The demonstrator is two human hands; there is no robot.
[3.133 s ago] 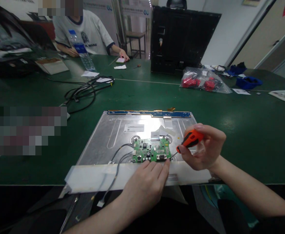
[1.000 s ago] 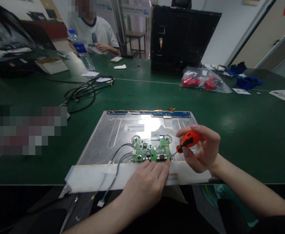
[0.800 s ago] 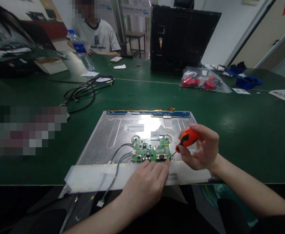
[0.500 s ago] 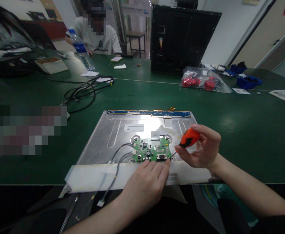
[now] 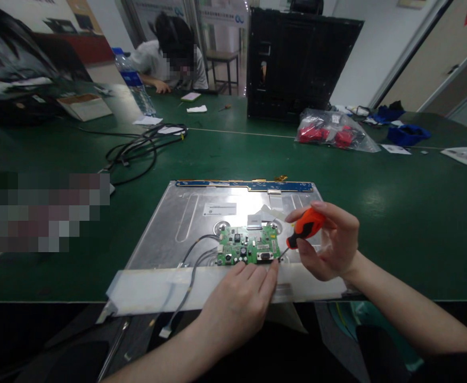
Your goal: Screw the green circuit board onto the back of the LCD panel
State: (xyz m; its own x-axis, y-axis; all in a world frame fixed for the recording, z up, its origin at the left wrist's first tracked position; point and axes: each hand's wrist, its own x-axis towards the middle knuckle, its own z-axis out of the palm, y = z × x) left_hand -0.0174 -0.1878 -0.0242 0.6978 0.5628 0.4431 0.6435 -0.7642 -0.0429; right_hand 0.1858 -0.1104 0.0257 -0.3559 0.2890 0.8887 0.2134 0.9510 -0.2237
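A small green circuit board [image 5: 249, 244] lies on the metal back of a display panel [image 5: 193, 218]. My left hand [image 5: 243, 298] rests along the board's near edge, fingers stretched out, the index fingertip at its near right corner. My right hand [image 5: 333, 242] grips an orange and black screwdriver [image 5: 307, 226] between thumb and fingers, with the index finger raised. The screwdriver's tip points down at that same corner, beside my left fingertip. Whether a screw sits under the tip is too small to tell. Grey cables [image 5: 193, 282] run from the board's left side over the panel's edge.
Black cables [image 5: 137, 143] and a water bottle [image 5: 135, 82] are at the back left. Behind the panel stand a black monitor-like casing [image 5: 297, 64] and a clear bag with red pieces [image 5: 333, 130]. A person [image 5: 173, 58] sits across the green table [image 5: 225, 154].
My right fingers have shifted on the screwdriver handle, and the index finger has lifted off. My left hand stays put. The person across the table has leaned forward with the head lowered.
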